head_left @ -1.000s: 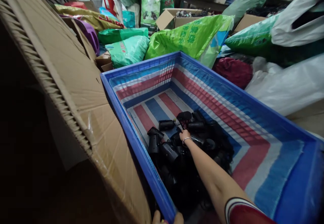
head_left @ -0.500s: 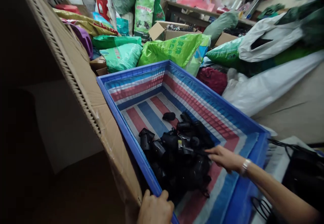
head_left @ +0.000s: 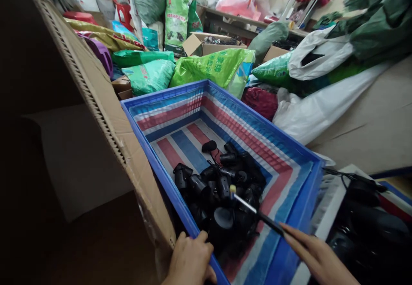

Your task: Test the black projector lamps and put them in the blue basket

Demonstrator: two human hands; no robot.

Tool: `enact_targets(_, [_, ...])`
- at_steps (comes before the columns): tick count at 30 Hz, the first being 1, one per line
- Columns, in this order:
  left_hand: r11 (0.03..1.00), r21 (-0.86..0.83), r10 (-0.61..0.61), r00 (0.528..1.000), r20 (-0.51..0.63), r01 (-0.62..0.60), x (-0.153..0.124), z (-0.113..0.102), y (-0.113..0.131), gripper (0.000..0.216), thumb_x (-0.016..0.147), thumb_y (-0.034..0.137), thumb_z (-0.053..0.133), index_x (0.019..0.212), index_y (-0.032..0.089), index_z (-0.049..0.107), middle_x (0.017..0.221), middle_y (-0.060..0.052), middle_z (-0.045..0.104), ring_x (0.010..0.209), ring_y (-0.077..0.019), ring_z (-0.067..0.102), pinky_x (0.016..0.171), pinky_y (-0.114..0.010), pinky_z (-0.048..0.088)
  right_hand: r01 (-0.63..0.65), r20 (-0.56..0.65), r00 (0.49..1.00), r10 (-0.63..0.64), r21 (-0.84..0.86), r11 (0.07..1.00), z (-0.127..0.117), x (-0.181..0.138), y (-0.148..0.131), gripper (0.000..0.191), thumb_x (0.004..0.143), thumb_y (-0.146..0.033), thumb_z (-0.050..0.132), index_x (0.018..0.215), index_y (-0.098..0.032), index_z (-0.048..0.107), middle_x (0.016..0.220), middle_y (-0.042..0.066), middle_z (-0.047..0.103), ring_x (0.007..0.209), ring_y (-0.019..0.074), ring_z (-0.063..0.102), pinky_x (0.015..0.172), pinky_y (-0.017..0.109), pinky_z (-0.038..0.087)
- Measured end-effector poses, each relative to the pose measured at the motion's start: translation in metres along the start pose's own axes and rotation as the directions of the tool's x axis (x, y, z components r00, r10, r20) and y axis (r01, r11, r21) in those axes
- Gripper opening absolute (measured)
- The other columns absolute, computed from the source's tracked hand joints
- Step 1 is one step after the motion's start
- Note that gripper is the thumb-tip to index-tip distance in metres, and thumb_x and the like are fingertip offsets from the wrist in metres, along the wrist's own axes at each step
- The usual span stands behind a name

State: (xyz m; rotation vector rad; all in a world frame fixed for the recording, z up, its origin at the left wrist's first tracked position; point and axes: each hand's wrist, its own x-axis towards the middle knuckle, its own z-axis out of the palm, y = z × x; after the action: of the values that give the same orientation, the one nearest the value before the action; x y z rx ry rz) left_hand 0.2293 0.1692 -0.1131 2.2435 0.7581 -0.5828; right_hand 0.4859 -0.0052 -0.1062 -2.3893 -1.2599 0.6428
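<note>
Left hand point(head_left: 189, 261) grips the near rim of the big blue plastic crate point(head_left: 167, 182), fingers point(head_left: 202, 237) curled over the edge, thumb side hidden below the frame. Crate is lined with a red, white and blue striped woven sheet point(head_left: 189, 147).

Right hand point(head_left: 317, 257) is at the crate's near right corner, fingers pinched together on the end of a thin black rod with a pale yellowish tip point(head_left: 254, 210). Rod runs up and left from the hand, tip just over the pile of small black plastic cylindrical parts point(head_left: 222, 190) (tangled with thin black wires, can't tell whether the tip touches them). Pile sits in the near half of the crate, towards its left wall; far half of the liner is bare.

Tall brown corrugated cardboard flap point(head_left: 106, 104) leans against the crate's left side. Beyond the crate: green printed plastic sacks point(head_left: 212, 66), a white plastic bag point(head_left: 318, 55), a dark red bundle point(head_left: 260, 100) and an open cardboard box point(head_left: 206, 44) of dark parts. Right of the crate, a second heap of black wired items point(head_left: 363, 216) lies near the right hand.
</note>
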Motion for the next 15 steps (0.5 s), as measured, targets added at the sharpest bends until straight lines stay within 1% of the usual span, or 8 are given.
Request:
enact_targets(1, [1.0, 0.002, 0.002, 1.0, 0.007, -0.002, 0.0, -0.001, 0.001, 0.031, 0.061, 0.04, 0.075, 0.087, 0.024, 0.068, 0.111, 0.001, 0.063, 0.089, -0.0277, 0.064, 0.086, -0.039, 0.038, -0.031, 0.015, 0.999, 0.03, 0.05, 0.998, 0.005, 0.028, -0.01, 0.046, 0.084, -0.046, 0.041, 0.109, -0.019, 0.068, 0.09, 0.011, 0.072, 0.086, 0.0295, 0.067, 0.076, 0.038, 0.055])
enact_targets(2, [1.0, 0.007, 0.007, 1.0, 0.01, -0.007, 0.001, -0.002, 0.001, 0.029, 0.063, 0.037, 0.073, 0.089, 0.024, 0.068, 0.112, 0.0, 0.063, 0.089, -0.0287, 0.064, 0.086, -0.041, 0.038, -0.106, 0.019, 0.994, 0.104, 0.089, 0.99, 0.011, 0.057, -0.018, 0.051, 0.086, -0.043, 0.035, 0.112, -0.011, 0.065, 0.069, 0.011, 0.07, 0.064, 0.0265, 0.067, 0.059, 0.035, 0.056])
enact_targets(3, [1.0, 0.013, 0.014, 1.0, 0.014, -0.014, 0.001, -0.002, 0.001, 0.027, 0.066, 0.035, 0.07, 0.09, 0.023, 0.067, 0.112, -0.001, 0.063, 0.089, -0.0297, 0.064, 0.086, -0.042, 0.038, -0.181, 0.066, 0.983, 0.174, 0.114, 0.977, 0.017, 0.086, -0.026, 0.054, 0.086, -0.038, 0.031, 0.114, -0.006, 0.063, 0.055, 0.008, 0.064, 0.046, 0.0226, 0.061, 0.043, 0.031, 0.051])
enact_targets(4, [1.0, 0.019, 0.019, 1.0, 0.019, -0.02, 0.002, -0.002, 0.001, 0.023, 0.07, 0.032, 0.066, 0.092, 0.023, 0.067, 0.112, -0.003, 0.063, 0.09, -0.0305, 0.064, 0.085, -0.044, 0.038, -0.179, 0.084, 0.982, 0.169, 0.12, 0.977, 0.023, 0.111, -0.031, 0.051, 0.085, -0.033, 0.032, 0.112, -0.004, 0.063, 0.052, 0.006, 0.062, 0.043, 0.0196, 0.058, 0.04, 0.027, 0.047])
enact_targets(6, [0.999, 0.027, 0.02, 0.999, 0.033, -0.021, 0.006, -0.001, 0.0, 0.019, 0.078, 0.025, 0.056, 0.094, 0.023, 0.067, 0.112, -0.005, 0.063, 0.09, -0.0312, 0.064, 0.084, -0.045, 0.038, -0.147, 0.132, 0.983, 0.13, 0.126, 0.981, 0.031, 0.144, -0.038, 0.041, 0.078, -0.027, 0.043, 0.104, -0.007, 0.068, 0.056, 0.005, 0.063, 0.053, 0.0189, 0.061, 0.046, 0.024, 0.048])
enact_targets(9, [1.0, 0.022, 0.008, 0.998, 0.063, -0.009, 0.013, 0.004, -0.003, 0.024, 0.085, 0.02, 0.045, 0.093, 0.024, 0.067, 0.11, -0.006, 0.063, 0.089, -0.0314, 0.065, 0.083, -0.047, 0.038, -0.059, 0.222, 0.975, 0.027, 0.139, 0.989, 0.03, 0.144, -0.038, 0.03, 0.07, -0.026, 0.057, 0.091, -0.013, 0.073, 0.068, 0.005, 0.068, 0.079, 0.0225, 0.064, 0.066, 0.024, 0.05])
enact_targets(12, [1.0, 0.005, 0.008, 0.996, 0.089, -0.009, 0.019, 0.008, -0.004, 0.026, 0.087, 0.021, 0.043, 0.093, 0.024, 0.068, 0.109, -0.008, 0.064, 0.087, -0.0333, 0.065, 0.082, -0.049, 0.038, -0.046, 0.201, 0.98, 0.01, 0.175, 0.983, 0.023, 0.118, -0.03, 0.037, 0.074, -0.034, 0.057, 0.1, -0.012, 0.071, 0.073, 0.006, 0.068, 0.083, 0.024, 0.063, 0.066, 0.026, 0.05])
enact_targets(15, [1.0, 0.021, -0.004, 0.995, 0.099, 0.002, 0.02, 0.01, -0.004, 0.026, 0.088, 0.022, 0.043, 0.094, 0.024, 0.068, 0.109, -0.009, 0.064, 0.086, -0.0348, 0.066, 0.08, -0.05, 0.038, -0.195, 0.042, 0.981, 0.191, 0.319, 0.927, 0.031, 0.125, -0.02, 0.041, 0.079, -0.034, 0.054, 0.109, -0.008, 0.065, 0.066, 0.004, 0.063, 0.064, 0.0178, 0.06, 0.052, 0.023, 0.046])
